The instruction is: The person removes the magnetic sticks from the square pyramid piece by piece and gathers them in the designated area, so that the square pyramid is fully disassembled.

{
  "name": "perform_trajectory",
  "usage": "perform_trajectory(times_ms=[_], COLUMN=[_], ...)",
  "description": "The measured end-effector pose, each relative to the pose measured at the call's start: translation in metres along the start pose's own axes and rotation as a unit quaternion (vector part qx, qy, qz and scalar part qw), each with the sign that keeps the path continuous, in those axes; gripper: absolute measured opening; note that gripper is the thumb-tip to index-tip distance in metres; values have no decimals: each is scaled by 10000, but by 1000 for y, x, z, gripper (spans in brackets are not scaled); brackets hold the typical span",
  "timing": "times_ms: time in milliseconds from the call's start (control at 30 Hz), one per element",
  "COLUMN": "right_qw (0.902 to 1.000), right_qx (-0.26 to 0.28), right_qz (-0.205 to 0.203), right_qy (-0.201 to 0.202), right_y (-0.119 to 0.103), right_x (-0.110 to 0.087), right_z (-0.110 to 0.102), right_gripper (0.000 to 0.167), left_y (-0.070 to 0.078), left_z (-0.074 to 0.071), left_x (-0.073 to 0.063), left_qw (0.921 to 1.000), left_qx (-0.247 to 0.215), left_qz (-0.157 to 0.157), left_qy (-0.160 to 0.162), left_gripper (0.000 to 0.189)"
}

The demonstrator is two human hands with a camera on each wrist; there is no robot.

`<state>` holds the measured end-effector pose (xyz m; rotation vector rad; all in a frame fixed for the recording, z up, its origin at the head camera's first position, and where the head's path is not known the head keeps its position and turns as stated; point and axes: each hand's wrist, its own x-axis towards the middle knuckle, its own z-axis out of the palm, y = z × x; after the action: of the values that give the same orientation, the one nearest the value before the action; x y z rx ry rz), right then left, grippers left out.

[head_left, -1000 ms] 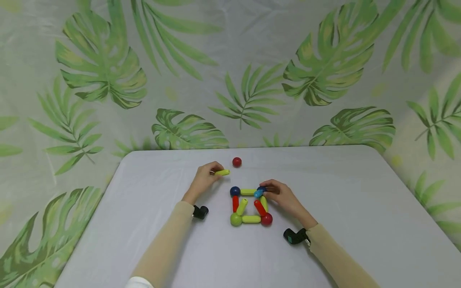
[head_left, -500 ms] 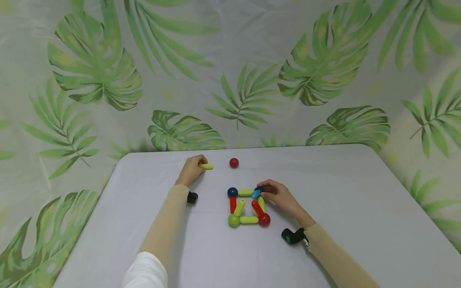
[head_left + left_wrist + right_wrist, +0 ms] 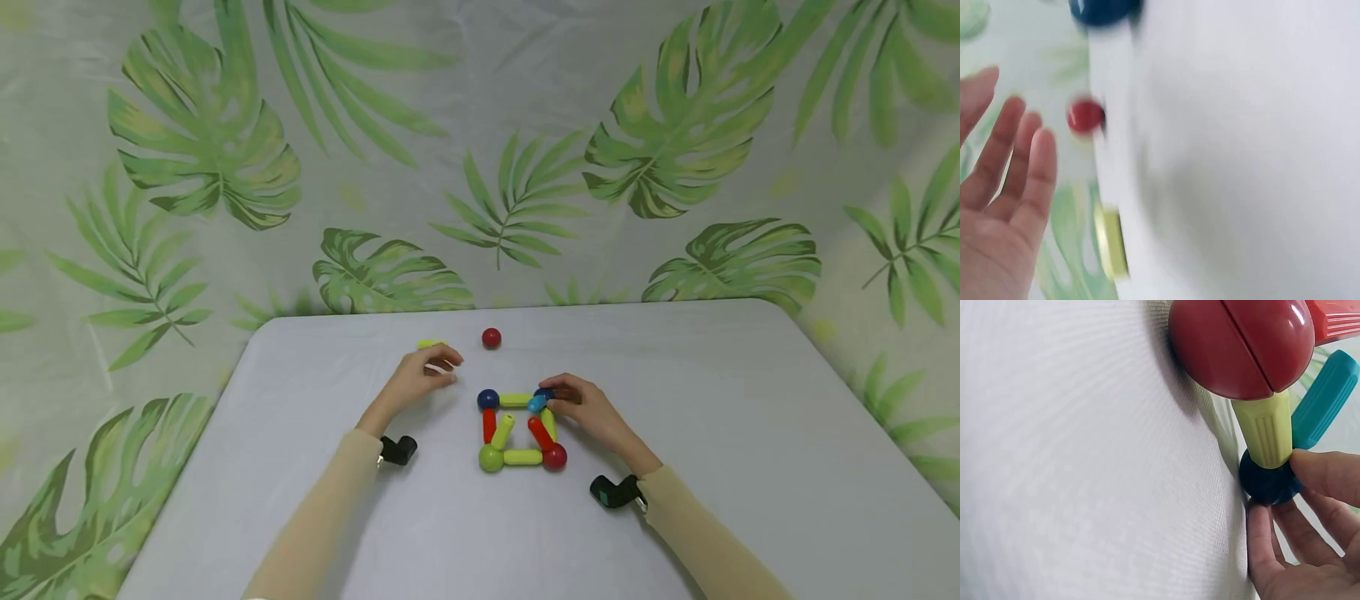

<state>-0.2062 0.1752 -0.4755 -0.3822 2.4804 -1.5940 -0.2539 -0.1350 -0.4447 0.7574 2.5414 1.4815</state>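
Note:
My left hand (image 3: 414, 379) holds nothing, its fingers apart, left of a square of magnetic sticks and balls. Behind it lies a loose yellow-green stick (image 3: 429, 343), partly covered by the hand, seen clear of it in the left wrist view. My right hand (image 3: 594, 412) grips the dark blue ball (image 3: 1266, 478) at the square's far right corner, thumb and fingers round it. From that ball a light blue stick (image 3: 1327, 400) slants up. The other corners are a dark blue ball (image 3: 488, 400), a green ball (image 3: 491, 457) and a red ball (image 3: 554, 457).
A loose red ball (image 3: 491, 337) rests near the back edge of the white table (image 3: 712, 400). A red stick (image 3: 539, 433) and a yellow-green stick (image 3: 503, 432) slant up from the near corners. Leaf-patterned cloth (image 3: 525, 100) hangs behind.
My left hand has carried the yellow-green stick left and back, let go of it on the table, then come forward and right. The right hand has stayed at the ball.

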Motion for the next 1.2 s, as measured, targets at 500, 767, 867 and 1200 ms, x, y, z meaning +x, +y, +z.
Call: perform_trajectory(times_ms=[500, 767, 867, 1200], right_qw=[10000, 10000, 9999, 9999], right_qx=[48, 48, 66, 54], right_qz=[-59, -54, -94, -101], right_qy=[-54, -68, -68, -38], right_y=[3, 4, 3, 3], right_x=[0, 0, 0, 0], right_z=[2, 1, 1, 1], right_gripper=[28, 28, 28, 28], left_y=[34, 23, 5, -29], left_z=[54, 33, 22, -10], left_x=[-36, -45, -41, -6], left_qw=[9906, 9995, 9987, 9747], left_qx=[-8, -146, -217, 224], left_qz=[806, 249, -119, -1495], left_qy=[-1108, -145, 447, 1645], left_gripper=[25, 19, 19, 18])
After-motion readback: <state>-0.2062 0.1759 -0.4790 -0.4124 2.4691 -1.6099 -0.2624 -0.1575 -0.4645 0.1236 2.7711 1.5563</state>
